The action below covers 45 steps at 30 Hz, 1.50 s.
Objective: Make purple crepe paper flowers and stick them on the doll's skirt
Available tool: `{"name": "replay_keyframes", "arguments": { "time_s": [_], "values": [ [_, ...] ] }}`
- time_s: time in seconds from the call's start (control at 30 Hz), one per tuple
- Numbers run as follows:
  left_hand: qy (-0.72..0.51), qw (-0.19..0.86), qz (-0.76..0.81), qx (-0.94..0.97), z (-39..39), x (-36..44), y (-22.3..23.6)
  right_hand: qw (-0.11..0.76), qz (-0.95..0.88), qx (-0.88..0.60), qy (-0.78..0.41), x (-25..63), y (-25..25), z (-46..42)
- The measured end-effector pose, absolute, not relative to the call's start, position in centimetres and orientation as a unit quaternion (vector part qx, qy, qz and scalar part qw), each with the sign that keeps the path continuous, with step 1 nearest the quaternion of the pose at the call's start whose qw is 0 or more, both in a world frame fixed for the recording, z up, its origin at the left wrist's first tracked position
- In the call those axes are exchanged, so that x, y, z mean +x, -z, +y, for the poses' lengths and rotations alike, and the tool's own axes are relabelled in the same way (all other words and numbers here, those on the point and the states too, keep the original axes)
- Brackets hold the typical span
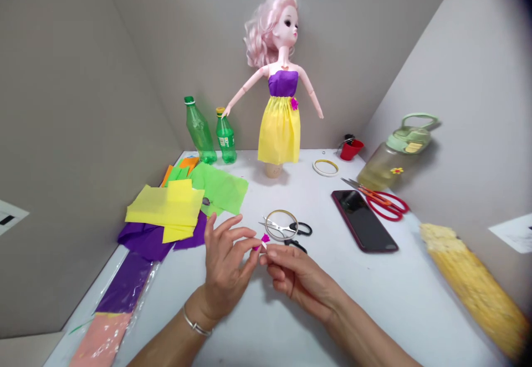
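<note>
Thumb and index finger of my left hand [228,250] pinch a small magenta paper or fabric flower [265,238], the other fingers spread upward. My right hand [299,275] meets it from the right, its fingertips closed at a small white strip [263,244] that looks like tape against the flower's base. Just beyond the hands lie small black-handled scissors [305,228] and a roll of clear tape [269,217]. Farther back stands a pink-haired doll [285,34] in a purple top and yellow skirt [279,131], with a similar magenta flower [295,103] at its waist.
Yellow sheets [162,206], green sheets [224,187] and purple sheets [145,239] lie left, near a plastic packet [112,311]. Green bottles [201,134] stand behind. Rightward are a phone [363,220], red-handled scissors [386,203], a white tape roll [326,168] and a water bottle [386,162].
</note>
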<state>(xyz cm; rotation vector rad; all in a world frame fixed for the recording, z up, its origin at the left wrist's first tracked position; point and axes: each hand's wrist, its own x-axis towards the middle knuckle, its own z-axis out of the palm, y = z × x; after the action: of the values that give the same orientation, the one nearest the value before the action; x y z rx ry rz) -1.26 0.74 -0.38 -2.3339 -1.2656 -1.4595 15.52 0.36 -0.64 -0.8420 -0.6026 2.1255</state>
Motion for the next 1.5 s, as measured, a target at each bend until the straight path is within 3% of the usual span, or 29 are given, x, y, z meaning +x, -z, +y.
{"name": "replay_keyframes", "arguments": {
  "time_s": [0.67,0.8,1.23,1.5],
  "values": [
    [0.464,0.059,-0.399,-0.788,0.8,-1.4,0.6,0.427,-0.260,-0.354,-0.790,15.0,0.4,0.1],
    [0.482,0.010,-0.412,-0.773,0.7,-1.1,1.0,0.434,-0.249,-0.355,-0.790,14.9,0.6,0.1],
    [0.507,-0.291,-0.515,-0.626,0.3,0.2,2.1,0.466,-0.264,-0.380,-0.754,14.6,0.6,0.0],
    [0.503,-0.282,-0.513,-0.636,0.4,0.1,1.8,0.473,-0.278,-0.393,-0.738,14.6,0.7,0.0]
  ]
}}
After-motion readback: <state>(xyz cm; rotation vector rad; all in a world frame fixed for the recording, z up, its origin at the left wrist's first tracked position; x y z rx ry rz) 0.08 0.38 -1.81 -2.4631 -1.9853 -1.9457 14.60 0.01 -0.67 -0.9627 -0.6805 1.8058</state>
